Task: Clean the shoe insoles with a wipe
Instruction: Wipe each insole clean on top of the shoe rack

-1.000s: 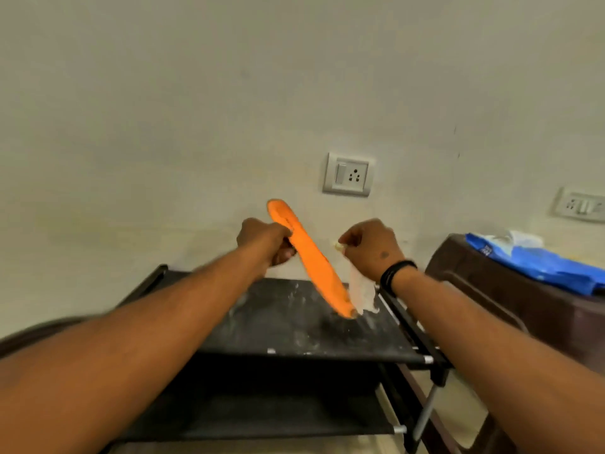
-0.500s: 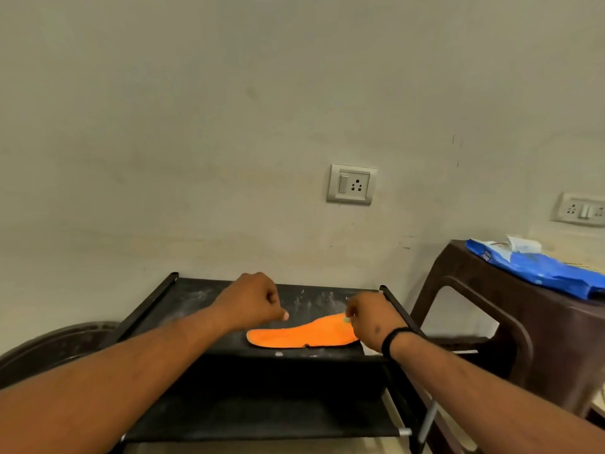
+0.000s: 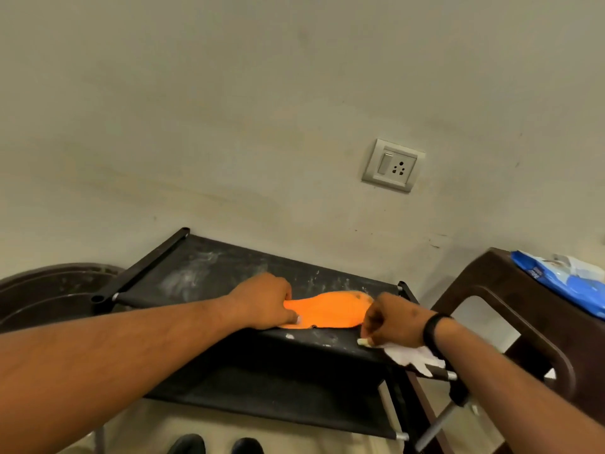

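An orange insole (image 3: 327, 310) lies flat on the top shelf of a black fabric shoe rack (image 3: 203, 273). My left hand (image 3: 265, 301) presses down on its narrow heel end, fingers curled over it. My right hand (image 3: 391, 322) is at the wide toe end and pinches a white wipe (image 3: 414, 357), which trails under my wrist over the rack's front right corner. A dark smudge shows on the insole near its toe.
A brown plastic stool (image 3: 510, 309) stands to the right with a blue wipe pack (image 3: 563, 283) on top. A dark round tub (image 3: 49, 296) sits left of the rack. A wall socket (image 3: 393, 165) is above. Two dark shoe tips (image 3: 216, 445) show at the bottom.
The insole came down from the air onto the rack's top shelf. Both hands followed it down, and the wipe now lies spread by my right wrist.
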Available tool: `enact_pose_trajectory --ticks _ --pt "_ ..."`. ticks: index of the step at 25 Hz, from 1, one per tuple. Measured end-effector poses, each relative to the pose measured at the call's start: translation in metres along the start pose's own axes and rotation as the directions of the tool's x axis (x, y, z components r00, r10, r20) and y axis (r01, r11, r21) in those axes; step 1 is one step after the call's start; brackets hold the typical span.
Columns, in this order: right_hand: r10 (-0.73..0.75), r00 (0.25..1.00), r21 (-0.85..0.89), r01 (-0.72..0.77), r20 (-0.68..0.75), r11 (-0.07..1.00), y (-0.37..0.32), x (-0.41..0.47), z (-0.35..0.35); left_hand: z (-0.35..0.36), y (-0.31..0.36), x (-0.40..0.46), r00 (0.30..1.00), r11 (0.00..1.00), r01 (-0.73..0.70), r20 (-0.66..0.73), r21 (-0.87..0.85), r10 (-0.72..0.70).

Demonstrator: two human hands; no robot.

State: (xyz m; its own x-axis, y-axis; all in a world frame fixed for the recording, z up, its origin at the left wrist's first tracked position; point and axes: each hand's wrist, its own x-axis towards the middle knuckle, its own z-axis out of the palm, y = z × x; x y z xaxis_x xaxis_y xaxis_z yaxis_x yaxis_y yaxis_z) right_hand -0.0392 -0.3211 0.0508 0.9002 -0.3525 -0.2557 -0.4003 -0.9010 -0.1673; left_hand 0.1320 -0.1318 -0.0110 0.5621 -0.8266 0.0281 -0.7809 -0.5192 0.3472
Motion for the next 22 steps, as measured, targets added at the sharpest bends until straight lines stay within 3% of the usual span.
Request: enact_pose_trajectory --ticks 2,4,5,7,9,11,14,19,22 --pt "-0.044 0.999 0.256 0.039 0.015 0.966 0.002 -0.011 -0.011 -0.001 -0.01 -0.001 0.996 0.995 0.069 -0.058 -0.077 -0.073" --pt "-0.055 0.988 0.427 0.113 -0.145 0.897 -0.003 -0.008 -0.012 -0.006 -0.018 -0.005 0.978 0.985 0.159 -0.122 -0.074 -0.167" --pt "-0.047 0.97 0.421 0.146 -0.237 0.895 -0.006 -0.001 -0.009 -0.009 -0.019 -0.008 0.971 0.983 0.184 -0.152 -0.022 -0.185" --pt "-0.033 0.927 0.289 0.149 -0.373 0.945 -0.013 0.019 0.002 -0.011 -0.016 -0.013 0.976 0.991 0.105 -0.202 0.081 -0.087" --pt "-0.04 0.911 0.166 0.117 -0.411 0.979 -0.026 0.034 0.012 -0.008 -0.011 -0.017 0.985 0.997 -0.073 -0.156 0.031 0.077" --pt "-0.12 0.924 0.111 0.171 -0.362 0.979 -0.04 0.044 0.025 -0.001 -0.007 -0.017 0.981 0.983 -0.17 -0.106 -0.066 0.162" --pt "-0.246 0.938 0.026 0.26 -0.243 0.965 -0.058 0.055 0.046 0.008 -0.009 -0.014 0.984 0.981 -0.147 -0.123 -0.126 0.132" --pt "0.001 0.94 -0.015 -0.007 -0.34 1.0 -0.028 0.084 0.041 0.008 -0.01 -0.009 0.992 0.971 -0.101 -0.092 -0.216 0.082" --pt "-0.048 0.95 0.036 0.062 -0.308 0.997 -0.034 0.079 0.046 0.009 -0.012 -0.009 0.994 0.968 -0.066 -0.101 -0.241 0.043"
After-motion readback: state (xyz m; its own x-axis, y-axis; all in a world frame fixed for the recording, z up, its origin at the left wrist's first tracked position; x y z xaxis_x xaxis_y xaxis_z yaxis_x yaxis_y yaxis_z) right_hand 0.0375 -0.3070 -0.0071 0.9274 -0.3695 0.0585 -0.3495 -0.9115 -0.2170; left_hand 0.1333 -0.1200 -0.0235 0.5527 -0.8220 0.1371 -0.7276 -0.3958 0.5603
